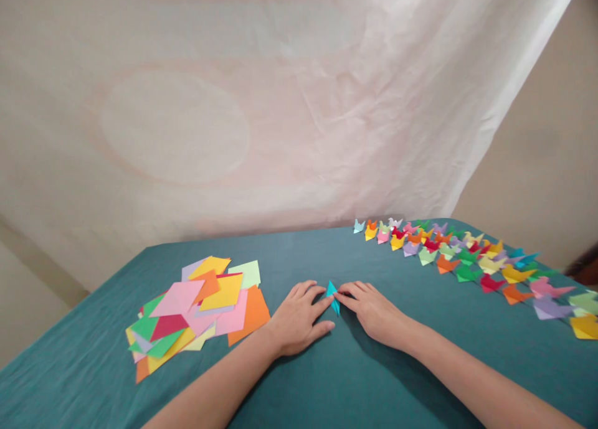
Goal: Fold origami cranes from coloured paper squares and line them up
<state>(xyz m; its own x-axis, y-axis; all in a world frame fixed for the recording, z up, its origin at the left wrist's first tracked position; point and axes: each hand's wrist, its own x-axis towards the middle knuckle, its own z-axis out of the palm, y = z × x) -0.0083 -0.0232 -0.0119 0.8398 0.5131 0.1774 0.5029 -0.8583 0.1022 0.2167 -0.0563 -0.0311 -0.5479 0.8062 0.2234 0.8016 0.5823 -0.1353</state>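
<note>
A small blue folded paper, narrow and pointed at both ends, lies on the table between my hands. My left hand rests on the cloth to its left with fingers spread and thumb apart, a fingertip touching the paper's left edge. From the other side, my right hand has its fingers bent in and holds the right edge of the paper at the fingertips. Part of the blue paper is covered by the fingers, and its underside is hidden.
Left of my hands lies a loose pile of coloured paper squares. Along the right side stand rows of small folded paper birds in many colours. A green cloth covers the table; a pale hanging sheet rises behind it.
</note>
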